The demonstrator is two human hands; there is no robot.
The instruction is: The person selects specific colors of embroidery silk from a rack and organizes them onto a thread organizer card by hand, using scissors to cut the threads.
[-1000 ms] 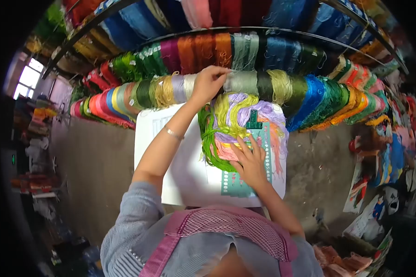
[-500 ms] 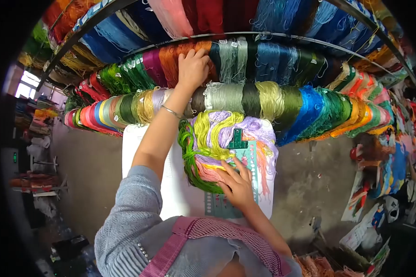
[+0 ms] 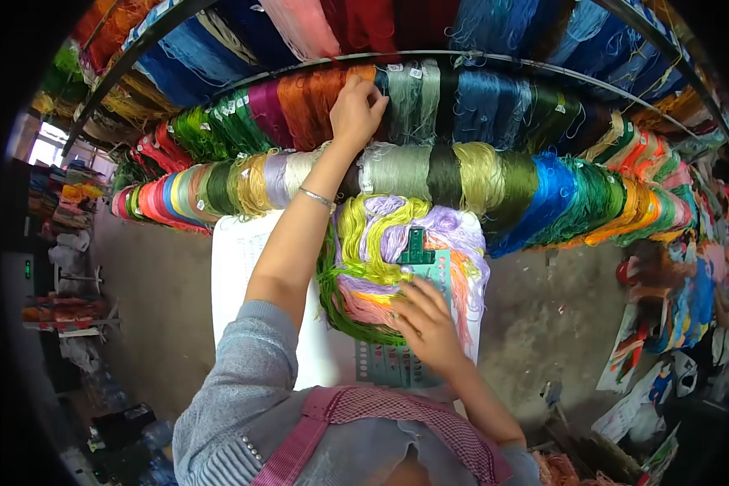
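My left hand (image 3: 358, 113) reaches up to the middle row of hanging thread skeins. Its fingers are bent and closed where the orange skeins (image 3: 308, 105) meet a dark teal one (image 3: 381, 78); what lies between the fingertips is hidden. Lower down, my right hand (image 3: 431, 326) has its fingers apart over a bundle of loose skeins (image 3: 385, 239) in lime, lilac, pink and green. Beneath that hand lies a pale green card with rows of dots (image 3: 381, 364). A dark green L-shaped piece (image 3: 415, 247) sits on the bundle.
A white board (image 3: 251, 283) lies under the bundle. Just beyond it runs a thick row of skeins on a bar (image 3: 397, 174). A metal rail (image 3: 494, 57) and upper skeins (image 3: 368, 28) hang above. More thread (image 3: 688, 292) is piled at the right.
My left hand has shifted right along the orange skeins, and its fingers have curled in. The right hand has drawn slightly down and right over the bundle.
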